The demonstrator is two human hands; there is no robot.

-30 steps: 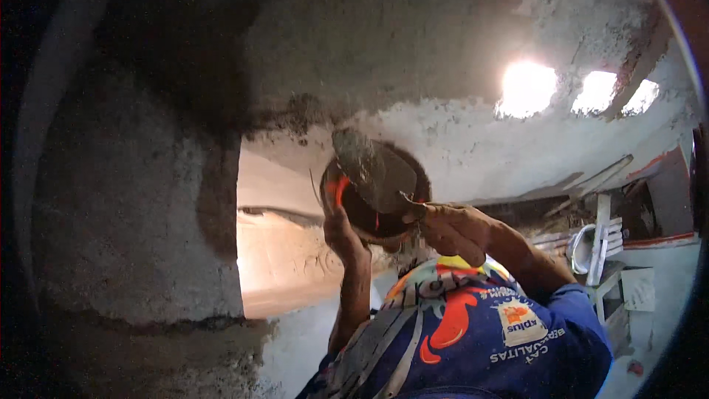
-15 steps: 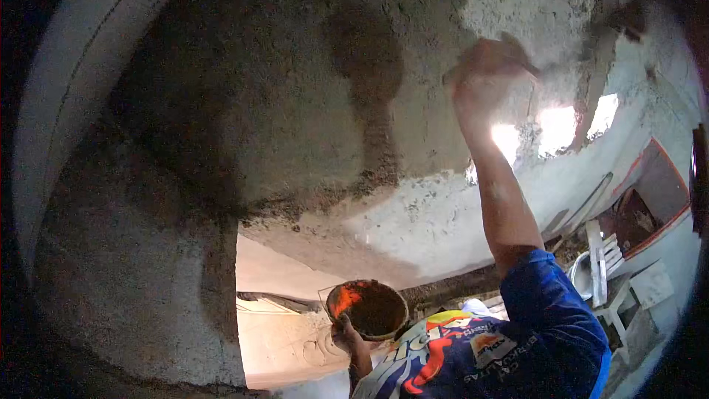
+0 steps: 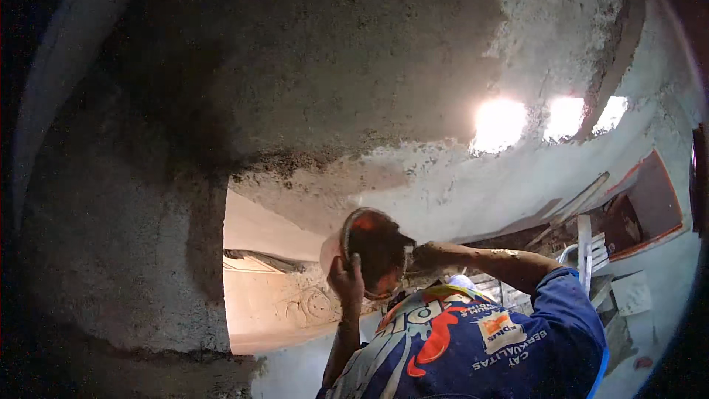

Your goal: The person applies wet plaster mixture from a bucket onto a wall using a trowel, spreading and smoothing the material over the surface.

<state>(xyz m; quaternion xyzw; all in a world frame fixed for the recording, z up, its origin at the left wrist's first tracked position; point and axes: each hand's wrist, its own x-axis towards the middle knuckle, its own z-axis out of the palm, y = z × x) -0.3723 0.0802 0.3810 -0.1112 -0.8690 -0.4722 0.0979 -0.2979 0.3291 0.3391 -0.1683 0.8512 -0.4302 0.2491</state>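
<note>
My left hand (image 3: 346,279) grips the near left side of a round bucket (image 3: 331,250), thumb over the rim. The bucket is tilted, its mouth turned up and to the right. Dark mortar (image 3: 369,247) lies inside, with orange showing along the lower wall. From the right, my right hand (image 3: 434,255) is closed round the handle of a trowel (image 3: 408,251) at the bucket's right rim. The trowel's blade is dark and partly lost against the mortar. In front rises a wall with a dark, damp-looking coat of plaster (image 3: 354,81).
Three bright openings (image 3: 498,125) pierce the wall at right. Below the plaster's ragged lower edge is a pale wall strip (image 3: 450,192). A doorway-like gap (image 3: 258,229) lies at left. Boards and a white slatted piece (image 3: 595,251) stand at right, beside a red-edged recess (image 3: 657,192).
My right hand has come down from the wall to the bucket with the trowel. My left hand has raised the bucket slightly and tipped it towards the right.
</note>
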